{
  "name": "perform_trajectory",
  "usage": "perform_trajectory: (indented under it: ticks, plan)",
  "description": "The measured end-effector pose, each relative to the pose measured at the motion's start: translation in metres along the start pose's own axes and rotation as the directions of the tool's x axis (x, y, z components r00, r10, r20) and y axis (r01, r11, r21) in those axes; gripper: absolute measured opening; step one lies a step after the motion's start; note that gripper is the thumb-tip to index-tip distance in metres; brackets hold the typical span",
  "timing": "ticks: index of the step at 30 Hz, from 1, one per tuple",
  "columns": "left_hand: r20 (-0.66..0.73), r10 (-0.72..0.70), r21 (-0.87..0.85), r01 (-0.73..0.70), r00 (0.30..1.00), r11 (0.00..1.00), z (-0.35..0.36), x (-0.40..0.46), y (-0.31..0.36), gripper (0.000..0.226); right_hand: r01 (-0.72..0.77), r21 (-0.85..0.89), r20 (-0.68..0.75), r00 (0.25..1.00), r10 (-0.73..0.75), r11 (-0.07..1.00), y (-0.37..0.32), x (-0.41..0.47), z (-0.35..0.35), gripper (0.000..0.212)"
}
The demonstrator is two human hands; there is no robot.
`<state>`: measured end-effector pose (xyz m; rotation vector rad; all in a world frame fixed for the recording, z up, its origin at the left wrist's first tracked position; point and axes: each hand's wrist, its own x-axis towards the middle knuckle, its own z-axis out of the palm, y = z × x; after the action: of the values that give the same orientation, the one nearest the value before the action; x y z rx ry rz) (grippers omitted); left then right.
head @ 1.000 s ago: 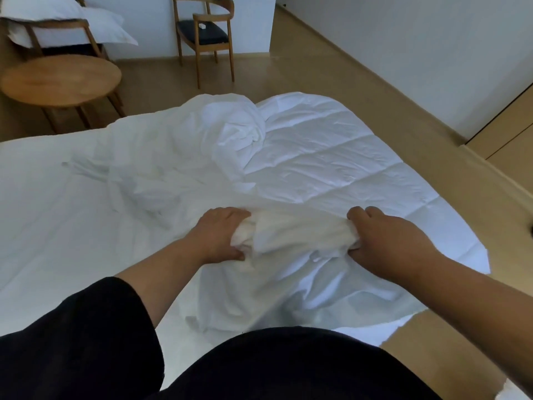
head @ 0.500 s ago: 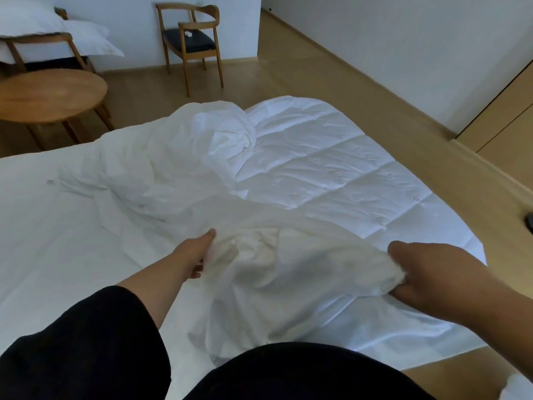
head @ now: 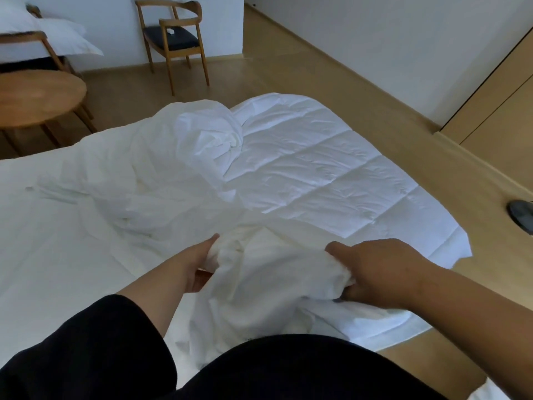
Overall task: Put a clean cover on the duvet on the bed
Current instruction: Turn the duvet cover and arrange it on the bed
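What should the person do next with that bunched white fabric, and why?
Probably spread the hands apart to open the cover's edge. Both the left hand and right hand grip it bunched, while most of the quilted duvet lies uncovered.

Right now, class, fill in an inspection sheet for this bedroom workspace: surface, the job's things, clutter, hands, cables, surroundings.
Surface: bed with a white sheet, wrinkled near the middle.
Job's things: quilted duvet lies bare on the right side of the bed; duvet cover is bunched at the near edge, with a twisted heap farther back.
Clutter: nothing seen on the bed.
Hands: left hand holds the cover's bunched edge; right hand grips it.
Cables: nothing seen.
Surroundings: wooden chair by the wall, round wooden table at left, pillows on another chair, a dark object on the wooden ledge.
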<state>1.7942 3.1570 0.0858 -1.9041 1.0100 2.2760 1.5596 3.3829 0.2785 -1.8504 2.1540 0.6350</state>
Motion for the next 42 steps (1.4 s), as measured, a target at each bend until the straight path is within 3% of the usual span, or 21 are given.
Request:
perform_trajectory:
  ticks: [2, 4, 5, 7, 8, 9, 10, 12, 14, 16, 19, 23, 26, 29, 32, 34, 36, 38, 40, 41, 42]
  plan:
    - [0.015, 0.01, 0.104, -0.012, 1.0, 0.995, 0.01, -0.008, -0.003, 0.082, 0.018, 0.007, -0.023, 1.0, -0.018, 1.0, -0.003, 0.004, 0.0, 0.059]
    - [-0.171, 0.247, 0.405, -0.161, 0.954, 0.9, 0.017, -0.014, -0.009, 0.08, 0.022, 0.015, -0.049, 0.999, -0.021, 1.0, -0.002, 0.005, 0.002, 0.051]
    - [-0.248, 0.501, 0.59, -0.281, 0.829, 0.757, 0.021, -0.018, -0.012, 0.069, 0.014, 0.023, -0.066, 0.998, -0.013, 1.0, -0.001, 0.004, 0.003, 0.048]
    - [-0.065, 0.911, 0.741, -0.591, 0.408, 0.318, 0.029, -0.034, -0.015, 0.05, 0.005, 0.017, -0.112, 0.994, -0.004, 1.0, 0.001, 0.002, 0.001, 0.042]
    - [0.107, 0.965, 0.726, -0.682, 0.24, 0.089, 0.033, -0.042, -0.013, 0.051, -0.002, 0.0, -0.132, 0.991, 0.002, 1.0, 0.002, -0.001, 0.0, 0.038]
    - [0.288, 0.944, 0.693, -0.715, 0.162, -0.089, 0.036, -0.047, -0.011, 0.06, -0.003, -0.017, -0.147, 0.989, 0.001, 1.0, 0.003, -0.004, -0.004, 0.033]
    - [0.438, 0.878, 0.683, -0.707, 0.192, -0.185, 0.04, -0.049, -0.008, 0.072, 0.004, -0.035, -0.157, 0.988, -0.01, 0.999, 0.004, -0.007, -0.006, 0.029]
    - [0.585, 0.733, 0.71, -0.656, 0.348, -0.255, 0.05, -0.052, -0.003, 0.093, 0.027, -0.081, -0.209, 0.977, -0.044, 0.996, 0.007, -0.014, -0.009, 0.025]
    - [0.599, 0.71, 0.724, -0.628, 0.371, -0.284, 0.055, -0.048, -0.001, 0.08, 0.072, -0.151, -0.34, 0.933, -0.12, 0.986, 0.014, -0.02, -0.01, 0.034]
    - [0.51, 0.785, 0.768, -0.597, 0.351, -0.232, 0.056, -0.051, 0.0, 0.046, 0.042, -0.175, -0.343, 0.934, -0.101, 0.984, 0.021, -0.029, -0.016, 0.036]
    - [0.457, 0.815, 0.827, -0.509, 0.358, -0.24, 0.05, -0.051, 0.001, 0.027, -0.107, -0.117, -0.137, 0.986, 0.091, 0.987, 0.024, -0.04, -0.025, 0.042]
    - [0.47, 0.738, 0.858, -0.447, 0.485, -0.252, 0.048, -0.06, 0.01, 0.019, -0.227, -0.155, 0.11, 0.963, 0.245, 0.962, 0.012, -0.029, -0.025, 0.094]
    - [0.482, 0.684, 0.858, -0.456, 0.548, -0.239, 0.052, -0.069, 0.017, 0.019, -0.09, -0.03, 0.109, 0.99, 0.093, 0.996, -0.029, 0.001, -0.028, 0.132]
    - [0.487, 0.643, 0.861, -0.451, 0.592, -0.237, 0.058, -0.081, 0.027, 0.019, 0.051, 0.191, 0.043, 0.997, -0.06, 0.98, -0.092, 0.049, -0.029, 0.117]
    - [0.489, 0.617, 0.848, -0.503, 0.617, -0.17, 0.053, -0.088, 0.033, 0.013, 0.005, 0.218, -0.148, 0.989, 0.028, 0.976, -0.12, 0.093, -0.009, 0.059]
    - [0.514, 0.625, 0.788, -0.612, 0.587, -0.074, 0.04, -0.087, 0.029, 0.01, 0.041, 0.186, -0.211, 0.978, -0.001, 0.982, -0.121, 0.104, 0.0, 0.04]
    - [0.515, 0.668, 0.705, -0.709, 0.537, 0.027, 0.021, -0.076, 0.017, 0.024, 0.084, 0.118, -0.216, 0.975, -0.057, 0.99, -0.115, 0.104, 0.002, 0.032]
    - [0.31, 0.792, 0.659, -0.719, 0.525, 0.219, -0.004, -0.059, 0.001, 0.044, 0.087, 0.119, -0.179, 0.982, -0.065, 0.989, -0.108, 0.104, -0.001, 0.02]
    - [-0.13, 0.785, 0.562, -0.608, 0.605, 0.562, -0.032, -0.031, -0.015, 0.054, 0.07, 0.161, -0.13, 0.99, -0.049, 0.984, -0.1, 0.105, -0.007, 0.02]
    - [-0.326, 0.63, 0.417, -0.49, 0.705, 0.765, -0.045, -0.021, -0.021, 0.06, 0.063, 0.176, -0.115, 0.992, -0.043, 0.982, -0.097, 0.105, -0.01, 0.025]
    - [-0.404, 0.408, 0.196, -0.358, 0.819, 0.913, -0.053, -0.012, -0.027, 0.066, 0.065, 0.184, -0.116, 0.992, -0.044, 0.981, -0.096, 0.106, -0.013, 0.029]
